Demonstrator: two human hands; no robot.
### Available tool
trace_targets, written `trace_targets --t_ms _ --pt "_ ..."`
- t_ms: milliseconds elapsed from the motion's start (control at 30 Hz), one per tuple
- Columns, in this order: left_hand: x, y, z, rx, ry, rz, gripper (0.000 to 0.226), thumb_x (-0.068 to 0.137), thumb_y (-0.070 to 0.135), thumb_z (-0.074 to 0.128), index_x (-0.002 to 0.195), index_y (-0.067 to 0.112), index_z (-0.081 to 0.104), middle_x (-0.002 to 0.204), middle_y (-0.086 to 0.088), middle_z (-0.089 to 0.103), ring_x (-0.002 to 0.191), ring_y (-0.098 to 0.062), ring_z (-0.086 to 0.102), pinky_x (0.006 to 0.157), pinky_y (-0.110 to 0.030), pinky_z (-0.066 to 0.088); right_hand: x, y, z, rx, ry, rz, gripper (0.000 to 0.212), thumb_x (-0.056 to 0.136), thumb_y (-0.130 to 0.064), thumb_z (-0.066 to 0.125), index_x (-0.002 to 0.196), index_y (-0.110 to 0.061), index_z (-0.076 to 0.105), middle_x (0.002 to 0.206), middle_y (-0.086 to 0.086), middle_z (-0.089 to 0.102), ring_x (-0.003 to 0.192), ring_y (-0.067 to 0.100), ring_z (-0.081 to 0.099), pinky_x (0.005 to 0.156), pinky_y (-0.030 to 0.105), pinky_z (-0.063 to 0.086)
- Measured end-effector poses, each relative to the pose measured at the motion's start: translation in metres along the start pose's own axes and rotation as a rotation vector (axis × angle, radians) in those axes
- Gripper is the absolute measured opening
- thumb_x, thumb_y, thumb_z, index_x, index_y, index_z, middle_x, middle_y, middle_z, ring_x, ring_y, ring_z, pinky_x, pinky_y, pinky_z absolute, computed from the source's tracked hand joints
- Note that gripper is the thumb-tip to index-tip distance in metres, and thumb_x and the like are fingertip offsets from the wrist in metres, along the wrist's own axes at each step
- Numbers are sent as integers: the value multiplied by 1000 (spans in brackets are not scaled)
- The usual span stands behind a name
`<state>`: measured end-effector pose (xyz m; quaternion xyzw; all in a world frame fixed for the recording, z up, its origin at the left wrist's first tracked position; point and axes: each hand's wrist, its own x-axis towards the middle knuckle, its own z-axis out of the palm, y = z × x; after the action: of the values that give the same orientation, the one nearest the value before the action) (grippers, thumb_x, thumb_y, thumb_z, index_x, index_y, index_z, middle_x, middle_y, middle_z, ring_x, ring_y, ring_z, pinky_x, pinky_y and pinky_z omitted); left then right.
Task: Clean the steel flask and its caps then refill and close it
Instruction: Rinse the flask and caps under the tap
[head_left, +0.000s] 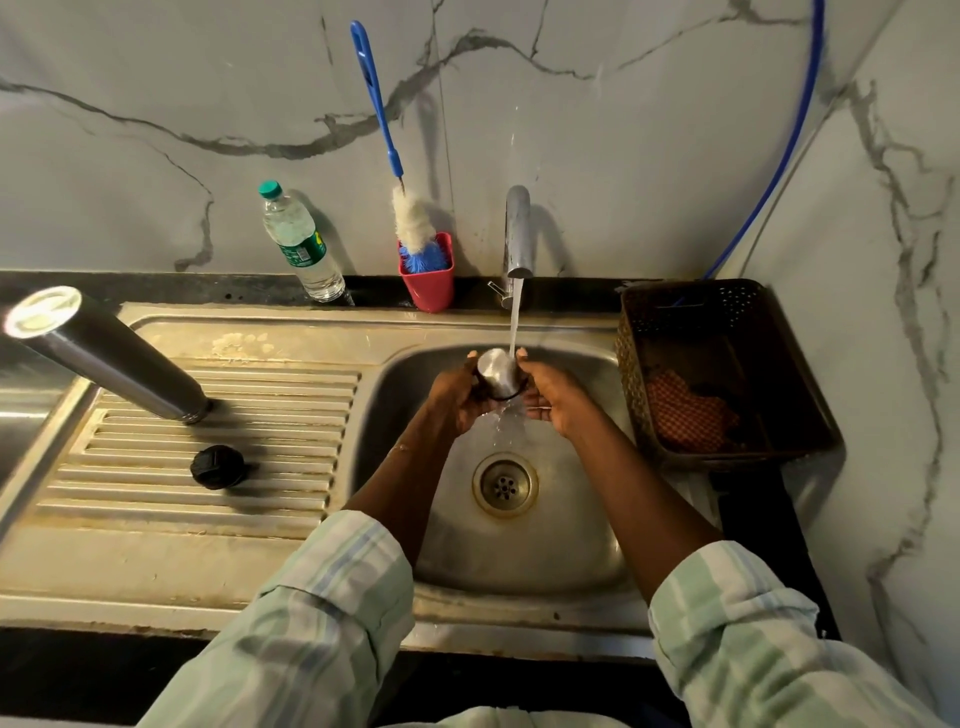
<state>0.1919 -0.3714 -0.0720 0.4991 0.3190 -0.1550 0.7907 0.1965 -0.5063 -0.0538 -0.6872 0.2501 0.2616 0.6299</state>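
Head view, the only one. You have two hands over the sink basin (571, 519): your left hand (460, 397) and right hand (558, 397) both curl round one steel cup cap (497, 371), fingers wrapped on opposite sides of it, closed end tipped up and toward you. One stream of water (514, 322) falls from one tap (518, 234) onto the cap's right edge and splashes down between your palms. Both sleeves are pale green check.

Count on the drainboard (208, 426), left of the basin: one steel flask (111, 353), standing upright with the mouth open, and one black inner cap (217, 466) lying near its base, apart from it. One drain (505, 484) in the basin floor.

Along the back of the counter (156, 288): one clear plastic water bottle (301, 244) with a green lid and green label; the label print is too small to read, so no brand. One red holder (430, 275) just left of the tap carrying what look like two brushes, though they may be one: a blue-handled bottle brush (387, 145) with white fluffy head leaning on the wall, and a blue bristle head (423, 260) down in the holder.

Right of the basin: one brown perforated basket (691, 312) with one orange checked cloth (685, 410) in it. One blue hose (795, 130) runs down the marble wall behind it.
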Motion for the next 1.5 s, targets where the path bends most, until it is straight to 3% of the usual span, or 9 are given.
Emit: trace_targets --t_ms 133,233,433,600,767,867,1233,1400,1500 --pt "-1 -2 -1 73 -16 -7 36 102 42 48 108 10 64 101 -16 70 100 -28 67 88 -44 55 -2 2 4 269 -93 9 10 97 -20 55 102 -15 62 103 9 65 87 20 61 77 35 51" --pt "-4 -3 -1 129 -88 8 29 100 34 56 107 9 68 97 -12 71 83 -21 68 81 -38 56 1 10 10 240 -66 -97 18 93 -7 56 106 -14 67 96 8 69 88 22 64 86 42 53" --pt "-7 -6 -7 84 -100 -22 33 100 34 54 116 9 68 95 -11 71 83 -20 66 68 -33 58 -2 19 12 -472 40 -560 20 90 -14 67 108 -6 72 110 7 67 97 23 64 82 32 53" --pt "-13 -8 -4 77 -100 -25 33 104 25 42 118 8 66 89 -6 65 69 -13 59 58 -26 53 -3 35 15 -742 312 -872 28 76 -21 79 104 -18 72 139 7 40 124 26 35 100 31 38" --pt "-11 -13 -5 19 -168 -48 38 103 21 34 119 7 66 96 -10 73 80 -18 64 75 -33 55 -10 28 14 -332 132 -605 72 72 -14 83 129 -16 39 119 4 56 106 18 59 71 7 43" --pt "-8 -7 -7 61 -119 -16 27 102 21 46 109 6 67 87 -9 71 77 -18 62 74 -32 56 -4 26 11 -313 165 -580 65 74 -14 82 130 -19 49 121 0 61 111 15 58 88 20 43" --pt "5 15 -12 73 -42 63 19 101 16 50 97 7 66 88 -11 69 79 -21 66 73 -30 57 15 15 9 -374 174 -402 71 67 -19 87 128 -21 52 123 -1 61 111 18 57 97 40 50" --pt "7 18 -8 128 -37 71 23 102 17 44 105 8 65 92 -11 69 88 -24 65 78 -32 56 10 10 2 -529 67 -314 57 65 -20 87 114 -19 58 109 2 66 99 22 62 88 40 54" --pt "7 25 -1 108 -25 174 23 103 16 44 100 12 67 93 -6 73 90 -18 69 81 -30 56 1 6 -1 -516 -45 -198 42 68 -30 85 103 -15 65 91 4 69 81 18 65 68 31 56"
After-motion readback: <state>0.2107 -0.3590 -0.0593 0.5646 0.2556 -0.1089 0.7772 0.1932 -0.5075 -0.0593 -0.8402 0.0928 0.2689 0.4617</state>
